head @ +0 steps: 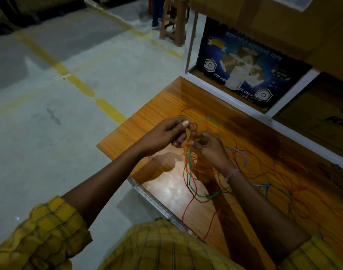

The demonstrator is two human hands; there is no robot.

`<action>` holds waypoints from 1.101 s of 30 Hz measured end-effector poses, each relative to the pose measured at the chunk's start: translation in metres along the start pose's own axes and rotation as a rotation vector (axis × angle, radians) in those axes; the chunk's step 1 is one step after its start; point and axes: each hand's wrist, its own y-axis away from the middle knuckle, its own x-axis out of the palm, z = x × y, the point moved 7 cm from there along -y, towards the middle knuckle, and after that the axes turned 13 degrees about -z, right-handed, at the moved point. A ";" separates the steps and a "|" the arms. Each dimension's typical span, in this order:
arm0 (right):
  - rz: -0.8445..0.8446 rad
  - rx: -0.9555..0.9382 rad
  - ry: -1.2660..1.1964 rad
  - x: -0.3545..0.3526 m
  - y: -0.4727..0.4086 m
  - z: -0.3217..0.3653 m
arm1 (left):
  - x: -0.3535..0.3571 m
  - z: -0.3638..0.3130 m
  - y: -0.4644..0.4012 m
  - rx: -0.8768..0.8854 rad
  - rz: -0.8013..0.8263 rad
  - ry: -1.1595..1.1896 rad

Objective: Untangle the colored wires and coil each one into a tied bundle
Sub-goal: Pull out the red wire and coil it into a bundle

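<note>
1. Head view, frame centre: the left hand (pixel 164 134) pinches a red wire (pixel 188 208) loop; the right hand (pixel 210 148) pinches strands just beside it, above the wooden table (pixel 147 121).
2. Green wire (pixel 211 119) and blue wire (pixel 238 152) trail right, still tangled.
3. Judged step: untangling; next, draw one strand free.

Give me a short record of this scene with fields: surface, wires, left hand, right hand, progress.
surface: glossy wooden table
wires: red, green, blue and brown strands, tangled, spread over the table
left hand: left hand raised over the table, pinches wires at the knot
right hand: right hand pinches wires just beside the left
progress: no tied bundle visible; wires still tangled
background: tape carton on a shelf behind the table
</note>
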 end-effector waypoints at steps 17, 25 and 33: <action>0.460 0.022 -0.031 -0.052 0.068 0.008 | 0.061 -0.003 -0.068 -0.298 -0.150 0.646; 0.272 -0.236 0.039 -0.106 0.066 0.037 | 0.085 -0.006 -0.063 0.087 -0.058 -0.114; -0.055 -0.203 -0.028 -0.176 0.045 0.034 | 0.096 -0.017 -0.048 0.257 0.178 -0.538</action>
